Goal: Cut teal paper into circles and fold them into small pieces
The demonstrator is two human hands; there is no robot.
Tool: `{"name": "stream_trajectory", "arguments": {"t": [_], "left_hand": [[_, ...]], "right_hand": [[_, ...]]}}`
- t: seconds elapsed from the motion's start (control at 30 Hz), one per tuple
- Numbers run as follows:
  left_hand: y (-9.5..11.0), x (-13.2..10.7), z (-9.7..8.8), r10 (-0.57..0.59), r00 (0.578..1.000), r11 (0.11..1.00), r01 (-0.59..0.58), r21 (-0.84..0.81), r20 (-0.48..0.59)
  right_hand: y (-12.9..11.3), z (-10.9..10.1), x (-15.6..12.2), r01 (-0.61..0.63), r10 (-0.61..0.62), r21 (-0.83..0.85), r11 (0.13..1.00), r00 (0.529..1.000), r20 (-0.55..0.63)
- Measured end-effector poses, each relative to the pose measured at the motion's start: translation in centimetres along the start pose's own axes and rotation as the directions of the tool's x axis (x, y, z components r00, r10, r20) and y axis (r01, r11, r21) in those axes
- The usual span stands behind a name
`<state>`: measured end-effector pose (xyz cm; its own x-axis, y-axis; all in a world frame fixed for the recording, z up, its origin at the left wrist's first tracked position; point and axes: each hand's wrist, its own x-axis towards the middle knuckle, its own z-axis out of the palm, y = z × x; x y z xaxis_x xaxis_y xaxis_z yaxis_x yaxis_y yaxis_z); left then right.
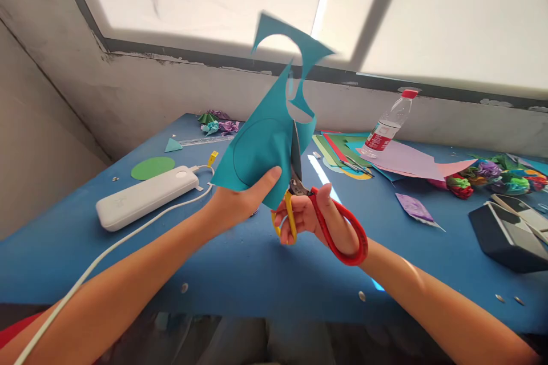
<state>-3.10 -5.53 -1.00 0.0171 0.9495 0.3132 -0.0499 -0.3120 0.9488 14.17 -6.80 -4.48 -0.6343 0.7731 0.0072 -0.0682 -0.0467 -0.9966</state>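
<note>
A sheet of teal paper [257,151] is held up above the table by my left hand [246,197], thumb on its near face, the other fingers hidden behind it. A drawn circle outline shows on the sheet, and its upper part has a large round cut-out with a thin strip rising from it. My right hand [323,214] grips a pair of scissors [297,162], thumb through the red handle loop, fingers in the yellow one. Its dark blades point upward against the paper at the right of the drawn circle.
A white power bank [148,198] with a cable and a green paper circle [153,168] lie left on the blue table [226,274]. To the right are a plastic bottle [387,125], pink paper [402,161], crumpled paper flowers [488,174], a purple packet [416,209] and a dark box [507,234].
</note>
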Motion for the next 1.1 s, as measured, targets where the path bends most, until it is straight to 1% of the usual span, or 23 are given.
{"name": "stream_trajectory", "arguments": {"t": [0.03,0.1,0.13,0.2,0.27,0.37,0.43,0.53,0.6,0.67,0.8,0.87,1.0,1.1], "left_hand": [[0.0,0.0,0.1,0.05,0.999,0.998,-0.05,0.038,0.016],[-0.1,0.0,0.2,0.151,0.988,0.979,-0.154,0.135,0.031],[-0.1,0.0,0.2,0.165,0.986,0.973,-0.167,0.158,0.024],[-0.3,0.1,0.4,0.174,0.985,0.968,-0.173,0.183,0.011],[-0.5,0.1,0.6,0.155,0.988,0.967,-0.154,0.204,0.01],[-0.5,0.0,0.8,0.042,0.999,0.971,-0.047,0.234,0.025],[-0.4,-0.1,0.9,0.009,1.0,0.969,-0.013,0.248,0.016],[-0.3,-0.4,0.9,0.063,0.998,0.959,-0.058,0.276,-0.009],[-0.4,-0.5,0.8,0.113,0.994,0.948,-0.11,0.298,0.009],[-0.4,-0.5,0.8,0.143,0.989,0.935,-0.146,0.322,0.033],[-0.5,-0.3,0.9,0.144,0.988,0.91,-0.152,0.386,0.051],[-0.5,-0.3,1.0,0.156,0.986,0.906,-0.165,0.39,0.055],[-0.9,0.1,2.0,0.195,0.98,0.911,-0.193,0.365,0.031],[-1.3,0.5,3.4,0.248,0.969,0.911,-0.239,0.337,0.018]], "right_hand": [[0.0,0.1,0.0,-0.011,0.011,0.006,1.0,1.0,0.001],[0.2,0.1,-0.1,0.01,-0.01,0.008,1.0,1.0,-0.006],[0.3,0.1,-0.2,0.029,-0.029,0.0,1.0,1.0,-0.007],[0.6,0.1,-0.4,0.059,-0.059,-0.039,0.998,0.998,0.001],[1.0,0.0,-0.6,0.074,-0.074,-0.084,0.994,0.997,0.004],[1.3,0.1,-0.6,0.075,-0.076,-0.078,0.994,0.997,-0.004],[1.4,0.2,-0.5,0.092,-0.093,-0.055,0.994,0.996,-0.015],[1.5,0.4,-0.3,0.15,-0.15,-0.022,0.988,0.989,-0.015],[1.5,0.5,-0.2,0.167,-0.167,0.021,0.986,0.986,0.009],[1.5,0.7,-0.2,0.154,-0.156,0.061,0.986,0.987,0.03],[1.5,0.6,-0.2,0.119,-0.12,0.076,0.99,0.993,0.004],[1.5,0.2,-0.1,0.11,-0.11,0.071,0.991,0.994,-0.002],[1.5,-0.6,0.2,0.12,-0.117,0.082,0.989,0.993,-0.032],[1.4,-1.1,0.5,0.113,-0.101,0.116,0.987,0.989,-0.107]]}}
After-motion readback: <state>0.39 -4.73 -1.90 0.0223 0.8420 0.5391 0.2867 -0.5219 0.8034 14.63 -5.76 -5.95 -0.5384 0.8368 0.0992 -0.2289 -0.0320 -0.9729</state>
